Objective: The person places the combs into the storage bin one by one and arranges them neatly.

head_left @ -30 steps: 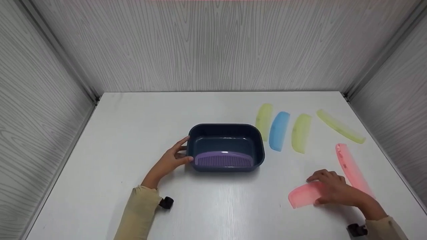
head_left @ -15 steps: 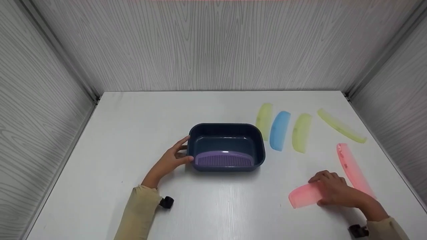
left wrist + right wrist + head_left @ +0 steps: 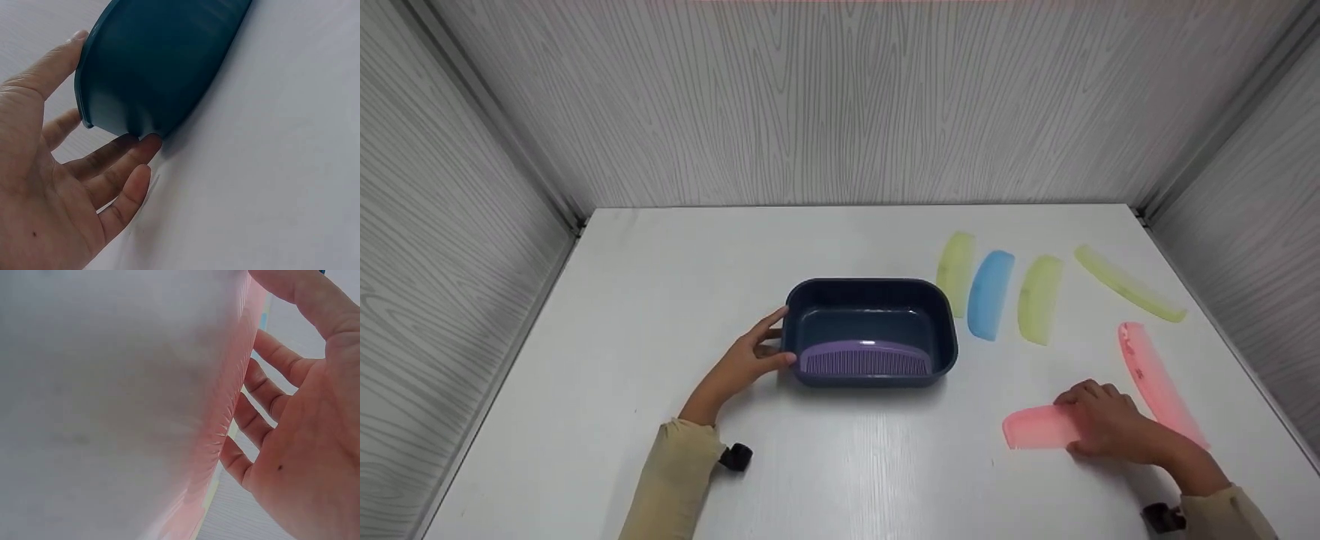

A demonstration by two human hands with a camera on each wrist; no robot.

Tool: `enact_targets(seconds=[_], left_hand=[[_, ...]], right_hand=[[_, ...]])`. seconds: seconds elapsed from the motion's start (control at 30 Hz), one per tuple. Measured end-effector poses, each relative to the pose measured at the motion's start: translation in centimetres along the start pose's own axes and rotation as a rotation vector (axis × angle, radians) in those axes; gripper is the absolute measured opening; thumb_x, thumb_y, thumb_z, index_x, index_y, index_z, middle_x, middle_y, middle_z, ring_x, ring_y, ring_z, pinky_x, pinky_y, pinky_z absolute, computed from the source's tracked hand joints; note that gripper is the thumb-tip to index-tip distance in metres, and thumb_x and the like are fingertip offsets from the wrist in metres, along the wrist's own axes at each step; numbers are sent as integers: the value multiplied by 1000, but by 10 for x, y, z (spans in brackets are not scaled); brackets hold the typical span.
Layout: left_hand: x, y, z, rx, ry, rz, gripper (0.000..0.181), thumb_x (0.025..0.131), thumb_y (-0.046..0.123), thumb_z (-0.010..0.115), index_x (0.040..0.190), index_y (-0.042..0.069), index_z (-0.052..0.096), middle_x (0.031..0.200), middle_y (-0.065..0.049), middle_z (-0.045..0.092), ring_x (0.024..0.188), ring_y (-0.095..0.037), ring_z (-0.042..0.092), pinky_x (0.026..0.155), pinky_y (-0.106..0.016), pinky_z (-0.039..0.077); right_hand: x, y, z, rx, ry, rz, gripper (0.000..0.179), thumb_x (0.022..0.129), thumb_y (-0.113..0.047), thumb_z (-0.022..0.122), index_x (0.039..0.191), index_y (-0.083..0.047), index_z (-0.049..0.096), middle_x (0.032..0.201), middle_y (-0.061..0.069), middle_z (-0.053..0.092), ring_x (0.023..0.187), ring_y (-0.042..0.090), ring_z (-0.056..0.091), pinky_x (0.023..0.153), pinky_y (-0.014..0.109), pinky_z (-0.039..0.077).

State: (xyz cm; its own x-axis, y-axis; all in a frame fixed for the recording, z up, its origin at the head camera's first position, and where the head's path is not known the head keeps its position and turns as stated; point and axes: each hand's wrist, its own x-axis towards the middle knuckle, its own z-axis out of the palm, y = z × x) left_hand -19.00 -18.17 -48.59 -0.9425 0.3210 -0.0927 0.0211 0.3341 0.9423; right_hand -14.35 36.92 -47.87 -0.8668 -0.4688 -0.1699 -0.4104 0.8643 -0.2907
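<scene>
A dark blue plastic box (image 3: 870, 381) stands mid-table with a purple comb (image 3: 866, 346) lying inside along its near wall. My left hand (image 3: 740, 364) is at the box's left end, thumb and index fingertip at the rim. In the left wrist view, its other fairly straight fingers (image 3: 112, 174) reach the wall lower down. To the right, my right hand (image 3: 1110, 424) holds a pink comb (image 3: 1039, 427) between thumb and fingers, covering the comb's right part. In the right wrist view, the comb's toothed edge (image 3: 225, 416) runs past the fingertips.
Another pink comb (image 3: 1159, 382) lies just right of the right hand. Farther back on the white table (image 3: 697, 255) are several combs: yellow-green (image 3: 956, 274), blue (image 3: 991, 296), yellow-green (image 3: 1040, 300) and a slanted yellow-green one (image 3: 1129, 285). Grey wood-grain panels (image 3: 855, 105) enclose the back and sides.
The held pink comb has turned in my right hand: its left end has swung up and slightly left, so it lies more level. The left hand and box hold their place.
</scene>
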Motion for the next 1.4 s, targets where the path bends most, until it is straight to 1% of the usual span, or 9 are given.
enact_targets(seconds=[0.13, 0.23, 0.43, 0.6, 0.8, 0.93, 1.13, 1.27, 1.4], left_hand=[[0, -2, 0, 3, -3, -1, 82, 87, 31, 72, 154, 30, 24, 150, -20, 38, 121, -33, 57, 98, -44, 47], [0, -3, 1, 3, -6, 6, 81, 88, 29, 71, 154, 29, 24, 150, -21, 38, 122, -34, 56, 99, -45, 47], [-2, -4, 2, -3, 1, 5, 79, 89, 26, 71, 153, 31, 25, 150, -20, 38, 123, -34, 55, 100, -46, 46], [-2, -3, 0, -4, 8, -1, 79, 89, 26, 71, 153, 32, 26, 151, -18, 38, 123, -33, 55, 101, -47, 44], [-1, -2, 1, 1, 18, -3, 80, 89, 24, 71, 153, 32, 26, 150, -18, 38, 121, -33, 56, 101, -47, 44], [-1, 3, 2, -8, 7, -18, 81, 89, 22, 71, 154, 29, 24, 151, -20, 36, 123, -35, 55, 102, -48, 43], [-7, 19, 3, -13, -14, -31, 81, 89, 23, 70, 155, 22, 22, 151, -24, 35, 126, -39, 53, 102, -48, 44], [-3, 9, 3, -1, -7, -29, 82, 89, 25, 70, 155, 24, 22, 151, -24, 35, 129, -38, 51, 103, -49, 43], [1, -4, 2, -4, 14, -27, 82, 88, 27, 72, 154, 30, 23, 150, -22, 38, 128, -36, 51, 103, -49, 42]], right_hand=[[3, 2, -1, 7, 34, -33, 53, 73, -28, 81, 113, -6, 57, 112, 10, 55, 99, 28, 48, 76, 44, 40], [5, 4, -2, 15, 57, -47, 51, 74, -29, 80, 113, -5, 57, 111, 9, 56, 98, 26, 48, 78, 43, 42], [7, 4, -6, 78, 122, -86, 47, 77, -30, 79, 113, -9, 57, 108, 1, 55, 96, 18, 46, 79, 36, 43], [11, 0, -14, 132, 124, -93, 45, 80, -32, 78, 114, -12, 57, 109, -1, 54, 97, 16, 44, 78, 34, 43], [17, -6, -24, 137, 129, -92, 46, 80, -31, 78, 116, -12, 57, 111, 1, 54, 98, 16, 44, 80, 34, 45], [21, -10, -30, 126, 129, -109, 45, 81, -29, 78, 117, -12, 56, 111, 1, 54, 98, 16, 44, 81, 34, 45], [25, -17, -37, 140, 132, -117, 45, 81, -25, 78, 117, -10, 55, 111, 2, 53, 100, 18, 44, 82, 35, 45], [30, -22, -40, 135, 146, -143, 46, 80, -22, 78, 117, -9, 55, 111, 2, 54, 101, 18, 45, 82, 35, 45], [36, -28, -41, 156, 129, -145, 45, 80, -23, 78, 117, -11, 55, 111, 1, 53, 103, 18, 45, 83, 34, 46]])
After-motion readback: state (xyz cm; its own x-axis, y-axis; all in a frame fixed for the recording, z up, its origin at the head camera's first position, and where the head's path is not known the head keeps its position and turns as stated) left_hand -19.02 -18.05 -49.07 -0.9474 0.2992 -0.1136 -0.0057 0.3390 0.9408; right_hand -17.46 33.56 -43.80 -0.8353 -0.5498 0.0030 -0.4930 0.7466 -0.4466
